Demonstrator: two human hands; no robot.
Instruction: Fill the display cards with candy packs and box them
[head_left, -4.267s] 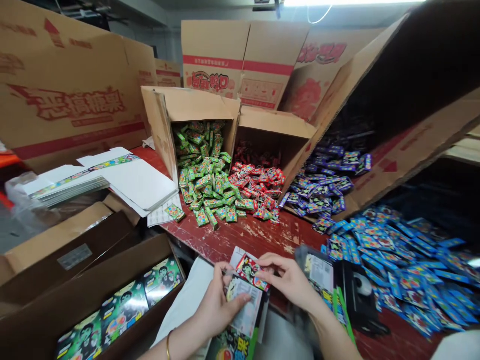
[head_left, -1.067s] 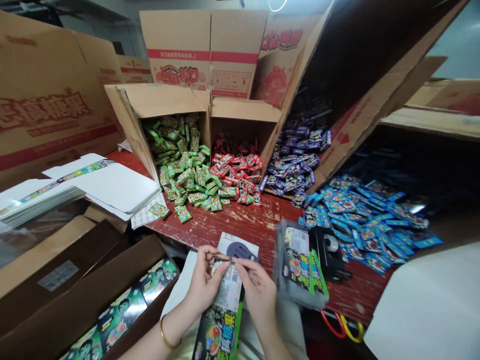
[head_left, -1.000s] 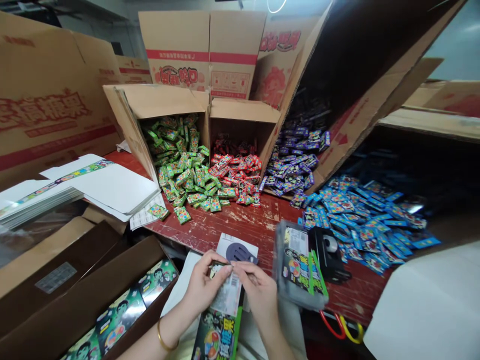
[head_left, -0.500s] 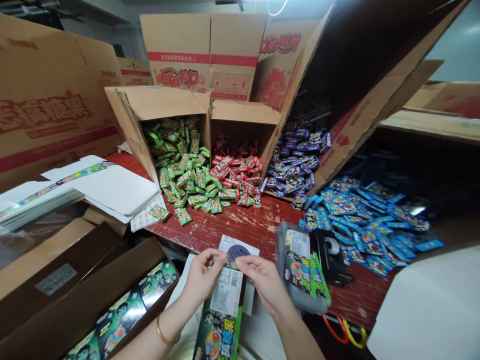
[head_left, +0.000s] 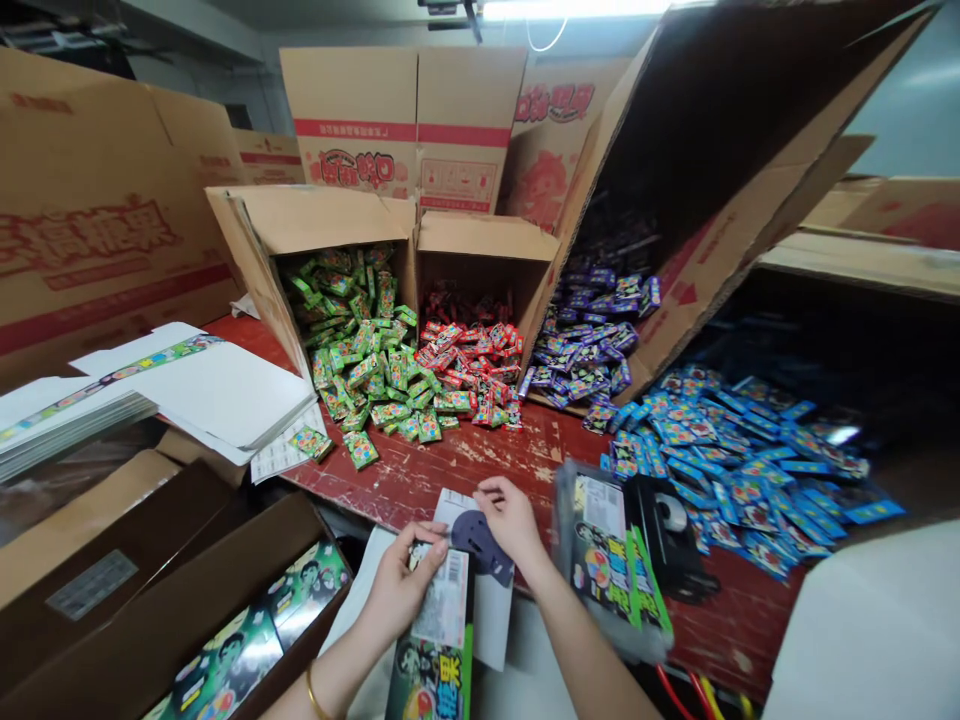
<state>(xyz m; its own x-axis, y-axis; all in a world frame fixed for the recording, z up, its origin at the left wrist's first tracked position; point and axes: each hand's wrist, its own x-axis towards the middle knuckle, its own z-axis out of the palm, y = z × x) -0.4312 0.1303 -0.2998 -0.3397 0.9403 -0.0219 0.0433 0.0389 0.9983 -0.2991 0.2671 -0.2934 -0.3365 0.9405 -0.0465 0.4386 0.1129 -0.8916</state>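
Note:
My left hand grips the top end of a green and black candy box held upright at the table's near edge, thumb on its barcode panel. My right hand has lifted off the box and hovers just past it over a white sheet with a dark round print. Its fingers are curled together in a pinch, and I cannot make out anything between them. To the right of that hand stands a clear-wrapped pack of the same boxes.
Open cartons spill green, red, purple and blue candy packets onto the red table. A black tape dispenser sits at right. Flat white box blanks lie at left, above a brown carton holding finished boxes.
My right hand has let go of the box top and moved forward and right, over the white sheet. My left hand keeps its hold on the box.

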